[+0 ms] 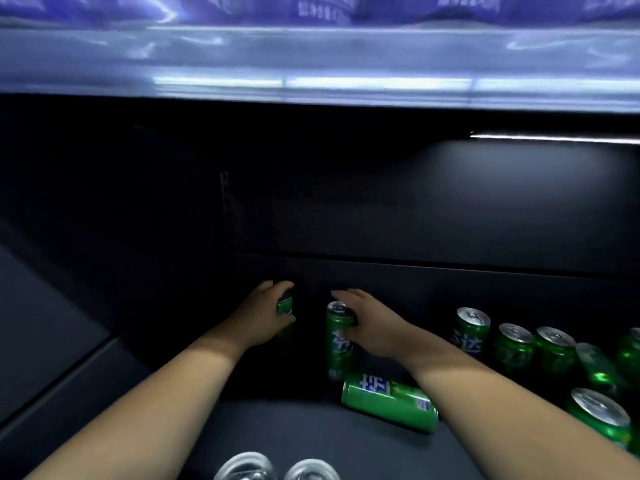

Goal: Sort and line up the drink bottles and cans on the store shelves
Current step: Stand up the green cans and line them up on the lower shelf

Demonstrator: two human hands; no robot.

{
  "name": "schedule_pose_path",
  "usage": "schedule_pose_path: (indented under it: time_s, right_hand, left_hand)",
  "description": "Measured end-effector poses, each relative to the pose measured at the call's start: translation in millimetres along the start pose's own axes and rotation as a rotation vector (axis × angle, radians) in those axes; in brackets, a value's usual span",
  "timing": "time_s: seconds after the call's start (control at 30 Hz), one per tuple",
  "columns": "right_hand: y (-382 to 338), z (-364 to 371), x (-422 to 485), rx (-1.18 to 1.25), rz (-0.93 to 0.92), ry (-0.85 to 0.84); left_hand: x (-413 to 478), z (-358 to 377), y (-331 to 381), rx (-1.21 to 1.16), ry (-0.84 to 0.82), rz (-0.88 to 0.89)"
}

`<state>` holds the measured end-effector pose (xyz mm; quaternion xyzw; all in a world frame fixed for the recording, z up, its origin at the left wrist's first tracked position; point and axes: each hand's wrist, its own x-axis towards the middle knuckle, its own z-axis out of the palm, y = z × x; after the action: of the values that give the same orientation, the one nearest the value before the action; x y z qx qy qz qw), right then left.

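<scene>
Deep in a dark shelf, my left hand grips an upright green can near its top, fingers curled over it. To its right, my right hand holds a second tall green can from the right side, thumb and fingers around its upper part. A third green can lies on its side just in front of that one, under my right forearm. Several more green cans stand in a loose group at the right.
The shelf's back wall is dark and close behind the hands. A lit shelf edge runs overhead. Two clear bottle tops show at the bottom edge. A large green can stands near the right front.
</scene>
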<state>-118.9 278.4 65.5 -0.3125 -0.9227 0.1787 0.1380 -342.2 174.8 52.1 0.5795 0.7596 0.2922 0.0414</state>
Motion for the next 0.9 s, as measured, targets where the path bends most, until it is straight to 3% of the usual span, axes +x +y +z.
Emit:
schedule_pose_path:
  time_s: [0.13, 0.47, 0.73, 0.9]
  right_hand:
    - [-1, 2, 6, 0.030, -0.004, -0.027]
    - [-12, 9, 0, 0.129, -0.060, 0.109]
    - [-33, 8, -36, 0.261, -0.081, 0.019]
    - [-46, 12, -59, 0.199, -0.104, -0.018]
  left_hand:
    - [9, -1, -7, -0.016, 0.069, -0.028]
    - [-11, -18, 3, -0.045, -0.045, 0.072]
    - [-59, -41, 30, -0.041, -0.284, 0.068]
    - [-87, -59, 38, -0.026, -0.425, 0.107]
